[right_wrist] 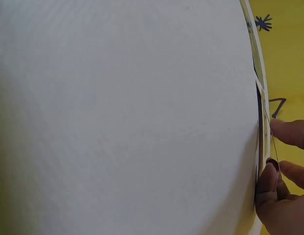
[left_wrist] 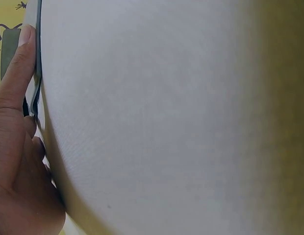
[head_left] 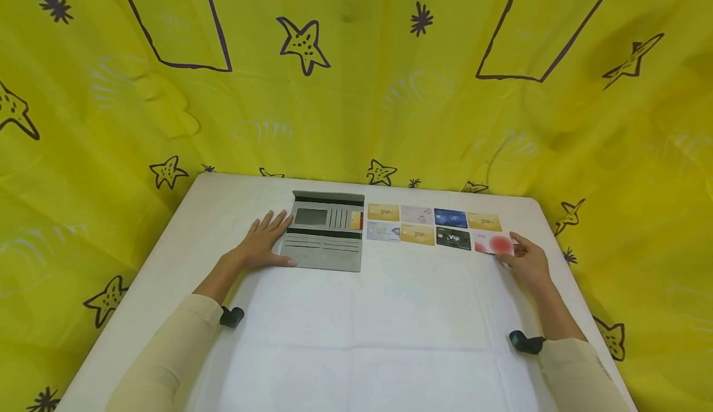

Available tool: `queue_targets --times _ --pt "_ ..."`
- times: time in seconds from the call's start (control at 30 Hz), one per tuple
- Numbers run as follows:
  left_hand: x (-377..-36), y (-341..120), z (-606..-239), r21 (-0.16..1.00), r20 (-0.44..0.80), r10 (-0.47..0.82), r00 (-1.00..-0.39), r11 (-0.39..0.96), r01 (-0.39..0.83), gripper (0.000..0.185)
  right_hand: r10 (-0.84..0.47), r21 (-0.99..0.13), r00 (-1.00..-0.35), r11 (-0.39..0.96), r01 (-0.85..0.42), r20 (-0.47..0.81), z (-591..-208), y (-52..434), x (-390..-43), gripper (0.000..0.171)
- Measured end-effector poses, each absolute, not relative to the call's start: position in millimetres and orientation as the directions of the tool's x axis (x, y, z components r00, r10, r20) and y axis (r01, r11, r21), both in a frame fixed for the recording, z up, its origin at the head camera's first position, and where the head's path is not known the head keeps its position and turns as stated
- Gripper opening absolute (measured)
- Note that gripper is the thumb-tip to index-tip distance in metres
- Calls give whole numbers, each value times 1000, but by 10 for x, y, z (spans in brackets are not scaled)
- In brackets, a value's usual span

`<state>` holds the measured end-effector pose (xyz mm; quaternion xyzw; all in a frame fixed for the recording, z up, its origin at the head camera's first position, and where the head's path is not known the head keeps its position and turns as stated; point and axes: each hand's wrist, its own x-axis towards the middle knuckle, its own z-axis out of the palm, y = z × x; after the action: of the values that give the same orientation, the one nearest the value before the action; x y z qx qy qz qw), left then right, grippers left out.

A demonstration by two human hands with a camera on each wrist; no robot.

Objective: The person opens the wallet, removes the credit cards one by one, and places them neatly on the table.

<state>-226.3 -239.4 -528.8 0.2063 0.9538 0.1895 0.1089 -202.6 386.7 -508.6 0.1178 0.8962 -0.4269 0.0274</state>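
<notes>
An unfolded grey wallet (head_left: pixel 328 260) lies at the back middle of the table. One yellow-and-red card (head_left: pixel 356 221) sticks out of a pocket at its right side. Flat and spread, my left hand (head_left: pixel 260 242) rests at the wallet's left edge, with its thumb on the lower left corner. My right hand (head_left: pixel 531 265) pinches the right end of a pink card with a red circle (head_left: pixel 486 243), at the end of the front row. In the right wrist view this card looks like a thin tilted line, its edge between thumb and fingers.
Two rows of cards lie right of the wallet, among them a blue card (head_left: pixel 450 218), a black card (head_left: pixel 453 239) and a gold card (head_left: pixel 418 234). A white cloth (head_left: pixel 356 331) covers the table. Behind hangs a yellow patterned curtain (head_left: pixel 351 115).
</notes>
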Motion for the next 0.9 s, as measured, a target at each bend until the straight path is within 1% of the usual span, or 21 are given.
queue_targets --times 0.1,0.23,0.57,0.7,0.9 --pt "-2264 -2396 -5290 407 -120 437 -892 841 357 119 209 -726 -964 635 264 -168 -5107 3831 -2062 76" --pt "-2260 -2397 -5282 407 -111 437 -892 839 360 119 230 -706 -959 651 279 -167 -5141 3804 -2085 74" --pt "-2240 -2392 -5263 418 -118 433 -894 838 351 119 235 -692 -962 672 264 -139 -5158 3769 -2072 73" --pt "-2246 -2398 -5278 414 -113 433 -894 839 354 120 247 -691 -961 674 263 -125 -5183 3752 -2072 67" --pt "-2245 -2399 -5279 412 -111 435 -894 838 357 119 228 -668 -972 714 209 -60 -5216 3757 -2082 54"
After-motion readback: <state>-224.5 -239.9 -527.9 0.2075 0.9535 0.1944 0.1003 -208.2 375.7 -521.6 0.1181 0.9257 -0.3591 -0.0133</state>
